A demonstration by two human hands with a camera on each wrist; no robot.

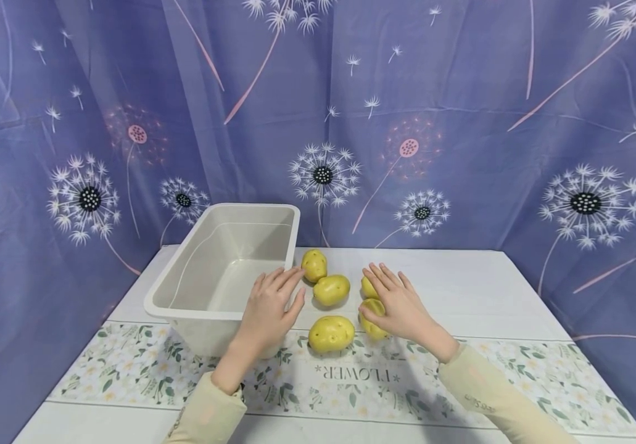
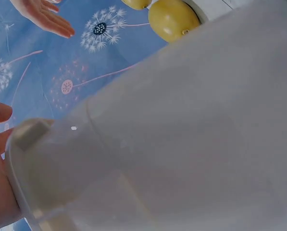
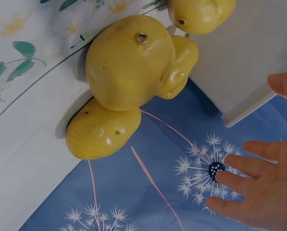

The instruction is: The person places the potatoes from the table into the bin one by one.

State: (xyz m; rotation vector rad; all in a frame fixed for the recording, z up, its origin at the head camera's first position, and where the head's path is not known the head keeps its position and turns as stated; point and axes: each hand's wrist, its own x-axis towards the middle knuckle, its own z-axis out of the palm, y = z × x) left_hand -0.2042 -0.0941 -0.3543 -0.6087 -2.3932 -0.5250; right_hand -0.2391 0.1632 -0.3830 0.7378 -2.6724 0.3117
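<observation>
Left hand (image 1: 266, 310) and right hand (image 1: 401, 310) were outstretched, apart, potatoes (five) (image 1: 331, 334) lay near both, bin (image 1: 198, 333) stood beside left hand.

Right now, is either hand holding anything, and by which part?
Nothing is held: left hand open by the bin, right hand open near the potatoes.

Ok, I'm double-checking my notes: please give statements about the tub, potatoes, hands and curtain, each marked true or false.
1. The tub stands left of the potatoes. True.
2. Potatoes fill the tub. False: none shows inside it.
3. The left hand is near the tub's rim. True.
4. The right hand grips a potato. False: its fingers are extended and hold nothing.
5. The curtain shows printed dandelions. True.
</observation>
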